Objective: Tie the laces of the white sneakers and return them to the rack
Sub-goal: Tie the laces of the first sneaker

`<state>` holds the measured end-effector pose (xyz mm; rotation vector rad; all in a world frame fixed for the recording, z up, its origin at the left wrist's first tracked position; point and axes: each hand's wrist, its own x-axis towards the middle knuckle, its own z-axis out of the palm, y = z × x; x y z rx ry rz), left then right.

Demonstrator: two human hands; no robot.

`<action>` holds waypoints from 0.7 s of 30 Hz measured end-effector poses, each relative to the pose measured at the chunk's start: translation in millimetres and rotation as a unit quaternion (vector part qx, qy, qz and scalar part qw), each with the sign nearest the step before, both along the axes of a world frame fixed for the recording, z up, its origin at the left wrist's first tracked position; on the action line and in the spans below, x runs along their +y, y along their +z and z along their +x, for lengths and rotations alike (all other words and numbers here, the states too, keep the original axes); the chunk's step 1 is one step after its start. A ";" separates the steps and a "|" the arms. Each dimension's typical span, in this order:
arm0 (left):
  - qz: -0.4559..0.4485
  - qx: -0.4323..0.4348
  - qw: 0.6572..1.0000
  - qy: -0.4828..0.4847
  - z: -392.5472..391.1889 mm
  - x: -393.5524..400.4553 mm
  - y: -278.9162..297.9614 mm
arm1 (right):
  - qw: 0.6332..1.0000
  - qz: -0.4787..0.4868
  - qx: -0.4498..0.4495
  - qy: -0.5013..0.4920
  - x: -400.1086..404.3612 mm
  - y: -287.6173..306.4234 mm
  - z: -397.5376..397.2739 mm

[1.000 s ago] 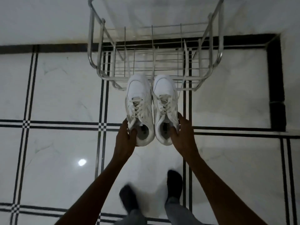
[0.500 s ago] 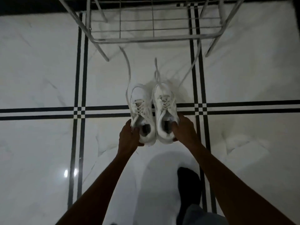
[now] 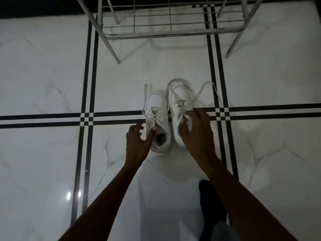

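Both sneakers stand on the floor, toes away from the person, laces loose. The left hand is spread, fingertips at the left shoe's collar; the right hand covers the right shoe's opening, and whether it pinches anything I cannot tell. Best to gather one shoe's two lace ends first, then knot. Beyond the hands the rack stands apart, with free floor on each side.

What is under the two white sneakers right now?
Both white sneakers rest on the marble floor, straddling a black double stripe. Their soles and the stripe beneath them are covered.
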<state>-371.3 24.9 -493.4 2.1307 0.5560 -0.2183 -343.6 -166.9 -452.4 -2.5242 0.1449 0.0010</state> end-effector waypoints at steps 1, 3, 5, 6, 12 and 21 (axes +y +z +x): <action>0.000 -0.032 0.999 0.002 3.5 0.9 1.4 | 0.999 0.018 0.003 0.029 12.7 3.7 2.7; -0.008 -0.073 0.997 -0.003 9.5 2.6 0.5 | 0.994 0.023 0.069 0.085 35.2 -2.2 10.8; -0.026 -0.090 0.996 0.005 14.9 5.6 -9.1 | 0.988 -0.010 0.108 0.107 50.7 -18.5 15.3; -0.036 -0.097 0.995 0.005 17.2 7.6 -15.5 | 0.988 -0.018 0.109 0.105 55.2 -25.6 16.9; -0.069 -0.145 0.986 -0.051 39.1 10.5 -29.6 | 0.992 0.055 0.079 0.079 58.6 -38.6 35.8; 0.016 -0.163 0.986 -0.042 23.8 22.1 -18.3 | 0.991 0.122 0.048 0.040 71.2 -37.0 19.8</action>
